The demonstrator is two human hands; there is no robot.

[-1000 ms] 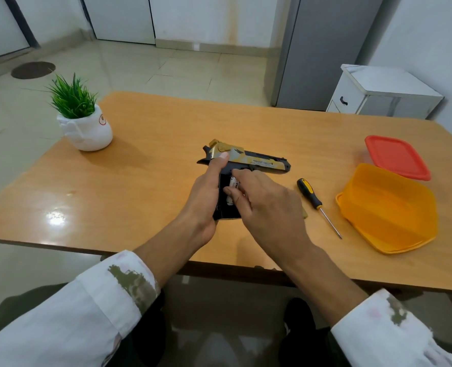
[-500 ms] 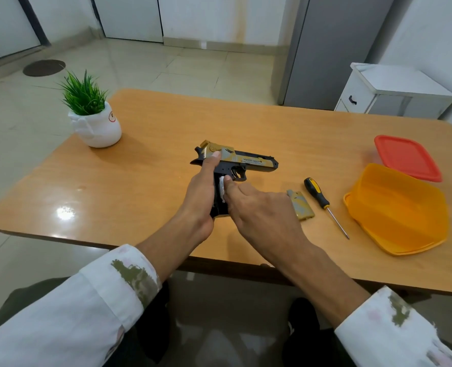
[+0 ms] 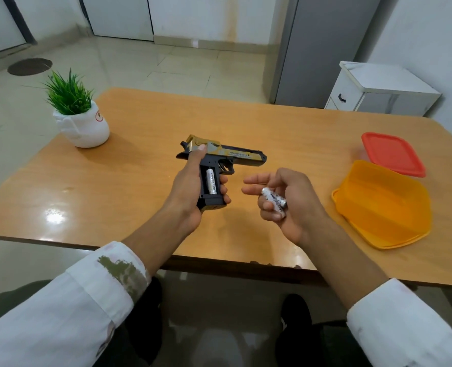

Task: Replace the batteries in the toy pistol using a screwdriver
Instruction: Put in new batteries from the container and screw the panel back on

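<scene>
A black and gold toy pistol [image 3: 235, 154] lies on its side at the middle of the wooden table [image 3: 140, 123]. My left hand [image 3: 190, 192] grips its handle, thumb on the gold slide. The handle's battery bay is uncovered and one white battery [image 3: 211, 181] sits in it. To the right, my right hand [image 3: 285, 202] is palm up above the table, fingers curled round two white batteries [image 3: 274, 201]. The screwdriver and the battery cover are hidden behind my right hand.
A small green plant in a white pot [image 3: 83, 123] stands at the table's far left. An orange plastic container [image 3: 383, 205] lies at the right, with its red lid [image 3: 391, 153] beyond it. A white cabinet [image 3: 378, 88] stands behind the table.
My right hand has pulled away from the pistol's handle to the right, turned palm up, and now holds two batteries. The left hand keeps its grip on the handle.
</scene>
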